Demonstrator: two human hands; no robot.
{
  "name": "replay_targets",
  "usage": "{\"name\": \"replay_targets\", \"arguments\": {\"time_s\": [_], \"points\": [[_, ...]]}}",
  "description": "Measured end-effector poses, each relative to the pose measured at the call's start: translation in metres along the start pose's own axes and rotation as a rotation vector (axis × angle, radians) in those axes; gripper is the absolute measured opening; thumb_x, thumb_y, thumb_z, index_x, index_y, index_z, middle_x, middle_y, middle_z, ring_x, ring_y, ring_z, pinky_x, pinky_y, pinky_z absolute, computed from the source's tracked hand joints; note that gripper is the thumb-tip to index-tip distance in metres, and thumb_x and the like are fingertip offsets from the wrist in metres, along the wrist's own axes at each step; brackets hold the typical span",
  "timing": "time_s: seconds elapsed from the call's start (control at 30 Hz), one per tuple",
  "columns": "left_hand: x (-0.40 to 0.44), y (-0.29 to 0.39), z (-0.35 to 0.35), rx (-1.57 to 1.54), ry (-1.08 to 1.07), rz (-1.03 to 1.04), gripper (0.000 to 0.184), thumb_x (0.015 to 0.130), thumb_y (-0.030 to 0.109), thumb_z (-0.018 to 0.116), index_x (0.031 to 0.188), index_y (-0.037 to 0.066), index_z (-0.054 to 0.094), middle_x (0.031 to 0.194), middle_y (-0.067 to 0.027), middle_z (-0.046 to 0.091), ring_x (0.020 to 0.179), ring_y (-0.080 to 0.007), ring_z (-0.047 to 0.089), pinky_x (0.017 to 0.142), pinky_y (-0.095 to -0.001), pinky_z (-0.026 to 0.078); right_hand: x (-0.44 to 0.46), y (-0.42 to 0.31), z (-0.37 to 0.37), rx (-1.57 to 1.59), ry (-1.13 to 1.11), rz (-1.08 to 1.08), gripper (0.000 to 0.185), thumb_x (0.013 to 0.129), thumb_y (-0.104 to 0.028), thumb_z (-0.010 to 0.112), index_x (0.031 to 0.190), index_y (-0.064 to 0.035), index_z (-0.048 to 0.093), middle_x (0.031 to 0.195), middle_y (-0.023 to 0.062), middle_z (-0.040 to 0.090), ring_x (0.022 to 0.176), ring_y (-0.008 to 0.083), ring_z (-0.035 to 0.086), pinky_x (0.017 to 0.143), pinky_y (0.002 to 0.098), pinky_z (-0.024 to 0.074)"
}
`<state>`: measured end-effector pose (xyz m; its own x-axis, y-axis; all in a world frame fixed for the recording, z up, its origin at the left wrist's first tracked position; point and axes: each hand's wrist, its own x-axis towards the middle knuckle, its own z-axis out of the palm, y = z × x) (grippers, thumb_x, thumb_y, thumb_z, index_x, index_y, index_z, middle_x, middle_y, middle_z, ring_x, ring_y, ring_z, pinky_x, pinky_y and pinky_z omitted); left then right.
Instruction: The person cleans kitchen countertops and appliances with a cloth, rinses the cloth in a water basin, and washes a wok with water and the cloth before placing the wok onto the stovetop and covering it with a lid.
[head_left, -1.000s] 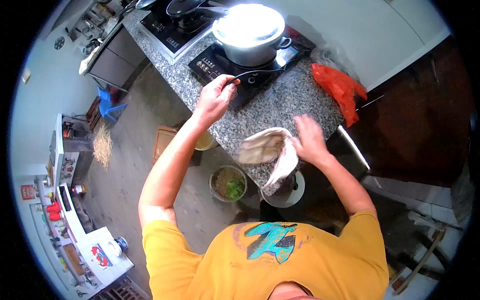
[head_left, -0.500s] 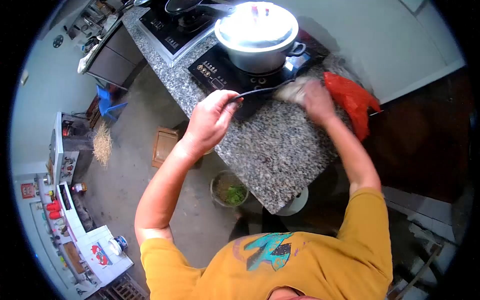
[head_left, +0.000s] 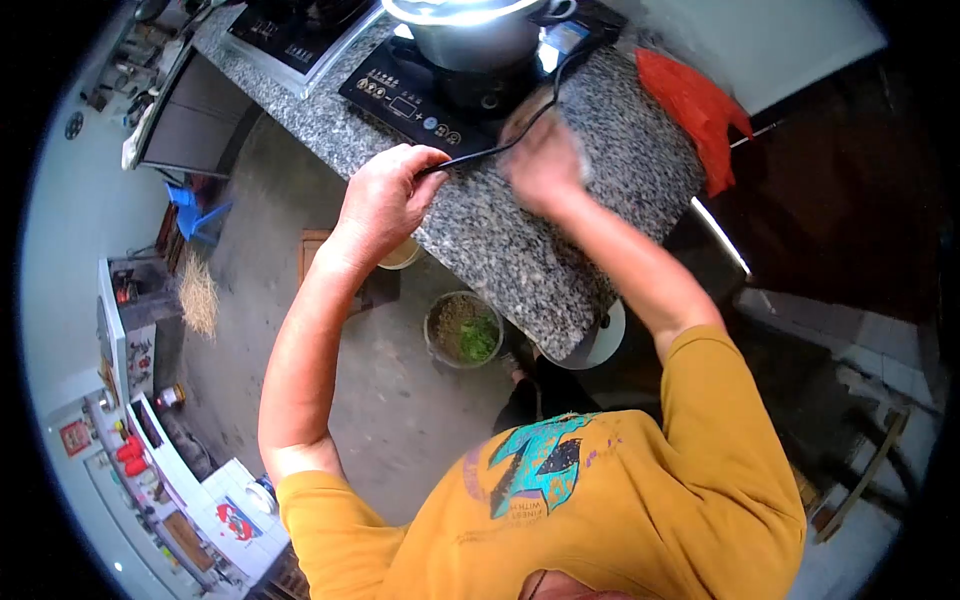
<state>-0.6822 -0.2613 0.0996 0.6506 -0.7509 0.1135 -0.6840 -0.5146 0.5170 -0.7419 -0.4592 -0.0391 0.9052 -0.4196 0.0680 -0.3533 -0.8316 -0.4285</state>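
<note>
My left hand [head_left: 392, 197] is closed on a black cord [head_left: 470, 157], held just off the front edge of the granite counter [head_left: 520, 250]. The cord runs up past the right side of a black induction cooker [head_left: 410, 100]. On that cooker stands a silver pot [head_left: 475, 42], cut off at the frame's top. My right hand [head_left: 545, 165], blurred by motion, is low over the counter beside the cooker, with a pale cloth mostly hidden beneath it. Its fingers are smeared.
A red plastic bag [head_left: 692, 105] lies at the counter's right edge. Below the counter are a bucket with greens [head_left: 465, 330] and a white basin [head_left: 605, 340]. A blue chair [head_left: 197, 212] and straw [head_left: 199, 295] are on the left.
My right hand first took the cloth from the counter's near corner up beside the red bag, then moved left toward the cooker. My left hand kept the cord. The view has shifted.
</note>
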Motion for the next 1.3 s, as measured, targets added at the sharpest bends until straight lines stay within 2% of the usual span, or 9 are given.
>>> {"name": "replay_targets", "arguments": {"time_s": [0.07,0.13,0.4,0.6,0.77,0.87,1.0,1.13,1.3], "points": [[-0.002,0.0,0.007,0.051,0.016,0.014,0.016,0.086,0.011,0.067,0.1,0.004,0.067,0.087,-0.0121,0.065,0.075,-0.0243,0.063,0.067,-0.0324,0.05,-0.025,-0.027,-0.009,-0.401,-0.39,-0.394,0.055,0.097,-0.035,0.037,0.142,-0.004,0.039,0.15,0.013,0.035,0.14,0.0275,0.031,0.118,0.0473,0.0114],[-0.002,-0.006,0.022,0.079,0.045,0.054,0.016,0.088,0.014,0.064,0.1,0.005,0.068,0.084,-0.013,0.063,0.074,-0.0277,0.062,0.068,-0.0354,0.05,-0.072,-0.026,0.025,-0.169,-0.116,-0.581,0.052,0.093,-0.035,0.043,0.137,-0.0066,0.047,0.146,0.0119,0.042,0.136,0.0261,0.036,0.117,0.0464,0.0159],[-0.012,-0.026,0.089,0.362,-0.059,0.232,0.016,0.086,0.011,0.058,0.096,0.013,0.069,0.083,-0.0124,0.06,0.083,-0.0336,0.06,0.072,-0.0445,0.05,-0.218,0.051,-0.018,-0.106,-0.155,-0.843,0.048,0.087,-0.028,0.052,0.132,-0.0131,0.055,0.141,0.0077,0.05,0.134,0.0218,0.043,0.114,0.0456,0.0232],[0.001,-0.034,0.101,0.764,-0.094,0.319,0.021,0.08,0.008,0.056,0.094,0.019,0.067,0.085,-0.0062,0.055,0.093,-0.0254,0.056,0.109,-0.048,0.033,-0.135,0.086,-0.051,-0.3,-0.264,-0.337,0.068,0.089,-0.052,0.047,0.145,-0.0144,0.038,0.155,0.0136,0.027,0.144,0.0295,0.023,0.117,0.0559,0.0077],[0.016,-0.062,0.113,0.749,0.017,0.294,0.02,0.079,0.011,0.057,0.095,0.018,0.066,0.094,-0.0065,0.059,0.108,-0.0265,0.054,0.112,-0.0499,0.03,-0.106,0.079,-0.039,-0.384,-0.113,-0.242,0.061,0.088,-0.045,0.048,0.139,-0.0119,0.046,0.151,0.0241,0.03,0.142,0.0366,0.027,0.115,0.0568,0.0101],[0.017,-0.031,0.122,0.551,0.257,0.316,0.034,0.077,0.006,0.056,0.108,0.016,0.066,0.112,-0.0072,0.062,0.12,-0.0285,0.05,0.112,-0.0511,0.028,-0.112,0.095,-0.043,-0.299,-0.217,-0.405,0.061,0.087,-0.048,0.049,0.138,-0.0136,0.048,0.15,0.0238,0.032,0.142,0.0365,0.026,0.116,0.0544,0.0103],[0.063,0.066,0.143,0.194,0.22,0.521,0.046,0.072,0.003,0.056,0.116,0.01,0.062,0.118,-0.0148,0.061,0.119,-0.0332,0.052,0.102,-0.0438,0.041,-0.104,0.096,-0.053,-0.216,-0.277,-0.431,0.061,0.086,-0.05,0.052,0.135,-0.0133,0.05,0.151,0.0219,0.031,0.144,0.0356,0.021,0.117,0.0538,0.0069],[0.159,0.159,0.199,0.378,0.057,0.481,0.055,0.081,0.004,0.054,0.135,0.011,0.046,0.144,-0.0166,0.041,0.13,-0.0331,0.043,0.101,-0.0428,0.042,-0.099,0.114,-0.041,0.062,-0.047,-0.602,0.065,0.076,-0.042,0.064,0.13,-0.0082,0.053,0.142,0.0186,0.044,0.135,0.0366,0.036,0.113,0.0572,0.0167],[0.292,0.187,0.292,0.739,0.11,0.471,0.046,0.087,0.02,0.052,0.133,0.011,0.051,0.145,-0.0146,0.04,0.131,-0.0321,0.041,0.103,-0.0499,0.038,-0.078,0.115,-0.088,0.763,-0.444,-0.335,0.063,0.088,-0.042,0.057,0.138,-0.0072,0.041,0.141,0.0185,0.043,0.135,0.034,0.035,0.112,0.0452,0.0243]]}}
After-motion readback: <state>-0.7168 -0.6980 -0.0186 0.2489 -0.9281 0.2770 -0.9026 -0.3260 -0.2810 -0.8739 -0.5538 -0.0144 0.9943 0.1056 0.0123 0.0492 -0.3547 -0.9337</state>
